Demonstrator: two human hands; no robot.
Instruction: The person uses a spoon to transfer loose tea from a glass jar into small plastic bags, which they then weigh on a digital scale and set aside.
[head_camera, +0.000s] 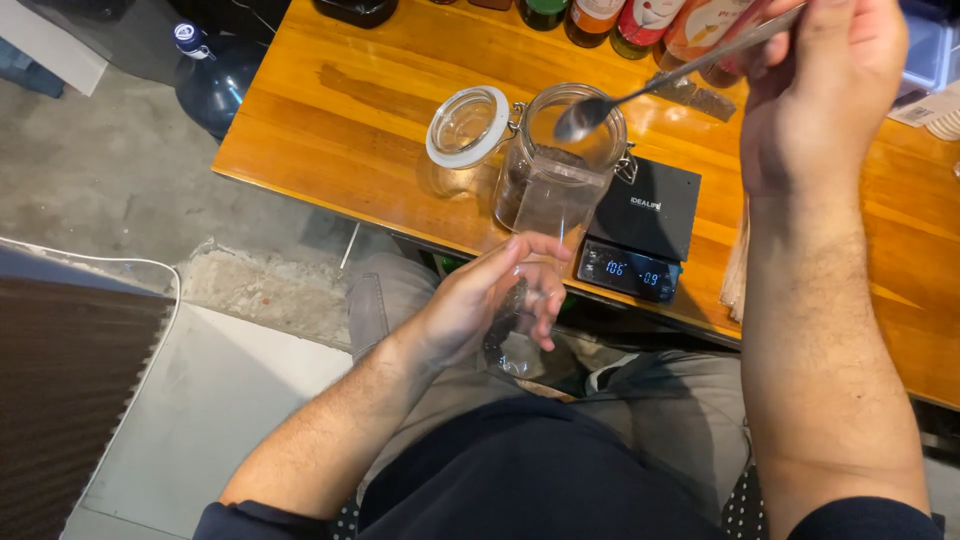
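Wooden table (330, 130): open glass jar (560, 165) beside black scale (645, 210); right hand (815, 95) grip pinching spoon (640, 90), left hand (490, 295) clasping clear bag (520, 320).

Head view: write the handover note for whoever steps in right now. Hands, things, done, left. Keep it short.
Left hand: below the table edge over the lap, fingers curled around a small clear bag with something dark in it.
Right hand: raised, pinching the handle of a long metal spoon; its bowl is over the mouth of the glass jar.
Jar: on the wooden table, hinged lid swung open to its left, dark contents low inside, beside the black digital scale, which is lit.
Done: jar opened, bag in hand.
Left: whether the spoon carries anything cannot be told; nothing sits on the scale.
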